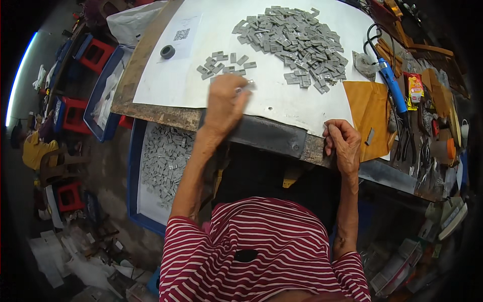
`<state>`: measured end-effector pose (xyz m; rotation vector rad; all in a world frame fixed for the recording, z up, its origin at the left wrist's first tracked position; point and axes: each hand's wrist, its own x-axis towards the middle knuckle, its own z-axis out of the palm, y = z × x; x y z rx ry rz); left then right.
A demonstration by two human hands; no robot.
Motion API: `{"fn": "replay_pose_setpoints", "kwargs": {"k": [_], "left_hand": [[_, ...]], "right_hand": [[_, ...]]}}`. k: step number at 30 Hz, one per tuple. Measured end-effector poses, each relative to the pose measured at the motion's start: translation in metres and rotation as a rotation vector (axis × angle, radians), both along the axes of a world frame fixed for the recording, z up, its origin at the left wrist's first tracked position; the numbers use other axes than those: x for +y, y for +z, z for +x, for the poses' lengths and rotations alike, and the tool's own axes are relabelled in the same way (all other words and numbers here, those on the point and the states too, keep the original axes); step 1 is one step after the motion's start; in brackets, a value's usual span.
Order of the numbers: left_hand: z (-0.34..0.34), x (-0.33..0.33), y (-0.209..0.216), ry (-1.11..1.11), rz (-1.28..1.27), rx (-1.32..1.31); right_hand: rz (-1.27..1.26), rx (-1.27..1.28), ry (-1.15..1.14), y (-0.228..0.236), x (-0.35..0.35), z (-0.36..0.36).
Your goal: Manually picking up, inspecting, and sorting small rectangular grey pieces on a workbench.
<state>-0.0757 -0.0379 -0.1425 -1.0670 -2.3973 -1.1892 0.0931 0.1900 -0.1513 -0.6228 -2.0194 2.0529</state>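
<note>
My left hand is over the front edge of the white-covered table. Its fingers are pinched on a small grey part, which is smeared by motion. Just beyond it lies a loose group of flat grey rectangular parts. A large heap of the same grey pieces spreads across the far middle. At the table's front edge, to the right, my right hand rests with fingers curled and thumb against forefinger; whatever is between them is hidden.
A blue bin of grey pieces stands below the table's left side. A black ring-shaped item sits at the far left. On the right are brown paper, a blue corded tool, pliers and a snack packet.
</note>
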Motion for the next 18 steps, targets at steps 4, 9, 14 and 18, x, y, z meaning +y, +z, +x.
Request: {"fn": "replay_pose_setpoints", "kwargs": {"k": [4, 9, 14, 18], "left_hand": [[-0.016, -0.038, -0.001, 0.224, -0.021, -0.055], [-0.029, -0.063, -0.017, 0.388, -0.098, -0.13], [-0.035, -0.067, -0.019, 0.354, -0.089, -0.201], [-0.033, -0.07, -0.016, 0.348, -0.086, -0.274]], "right_hand": [[0.006, -0.005, -0.004, -0.002, 0.001, 0.001], [0.013, -0.009, -0.006, -0.001, -0.001, 0.0], [0.002, -0.026, -0.004, 0.001, 0.0, -0.001], [-0.011, -0.01, -0.013, -0.001, 0.0, -0.002]]}}
